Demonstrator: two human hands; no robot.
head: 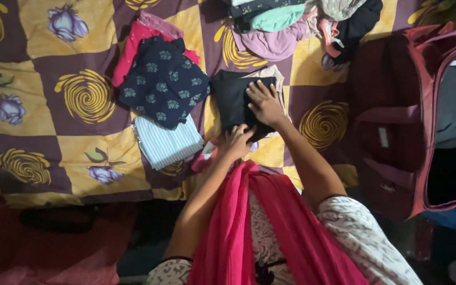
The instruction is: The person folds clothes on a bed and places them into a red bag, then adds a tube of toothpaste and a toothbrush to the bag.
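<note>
A folded black garment (231,100) lies on the patterned bedspread (38,121), on top of a cream cloth (273,72). My right hand (265,103) rests flat on the black garment's right side, fingers spread. My left hand (237,140) grips its near edge with curled fingers. A pink scarf (249,221) hangs down my front, below both arms.
A folded navy floral garment (163,80) lies over a red one (133,45), with a striped white fold (167,142) below. A heap of loose clothes (281,26) sits at the top. An open maroon bag (412,121) stands at the right.
</note>
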